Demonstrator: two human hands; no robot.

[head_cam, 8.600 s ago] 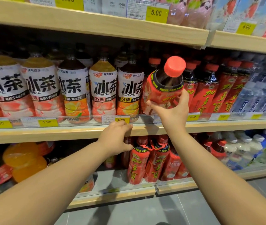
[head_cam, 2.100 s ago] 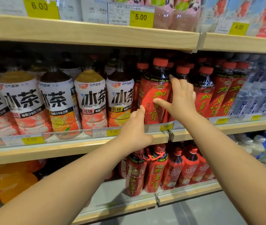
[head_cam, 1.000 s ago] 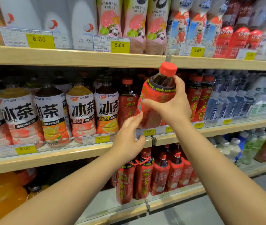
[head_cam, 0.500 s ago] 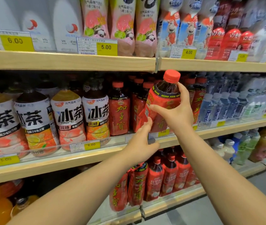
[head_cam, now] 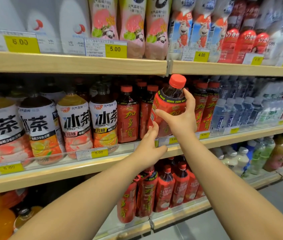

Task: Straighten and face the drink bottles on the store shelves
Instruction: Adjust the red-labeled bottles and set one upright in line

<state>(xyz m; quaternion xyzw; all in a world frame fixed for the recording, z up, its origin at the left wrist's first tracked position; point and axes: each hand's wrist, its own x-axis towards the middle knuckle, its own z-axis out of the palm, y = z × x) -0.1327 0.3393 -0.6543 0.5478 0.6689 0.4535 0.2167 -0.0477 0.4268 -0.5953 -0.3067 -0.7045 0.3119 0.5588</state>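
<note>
My right hand (head_cam: 180, 118) grips a red-labelled tea bottle (head_cam: 169, 103) with a red cap, held tilted in front of the middle shelf (head_cam: 68, 168). Thumb and fingers wrap its label from the right. My left hand (head_cam: 148, 146) reaches up from below, and its straight fingertips touch the lower left of the same bottle. More red bottles of this kind (head_cam: 128, 115) stand upright on the shelf to the left and to the right (head_cam: 206, 110) of the held one.
Big white-labelled iced tea bottles (head_cam: 73, 125) fill the left of the middle shelf, and clear water bottles (head_cam: 237, 110) fill its right. Pink and white bottles (head_cam: 130, 26) stand on the top shelf. More red bottles (head_cam: 165, 193) are on the lower shelf.
The view has shifted left and closer to the shelf. The red bottle stays in my right hand, slightly more upright, and my left hand has risen to touch its lower side.
</note>
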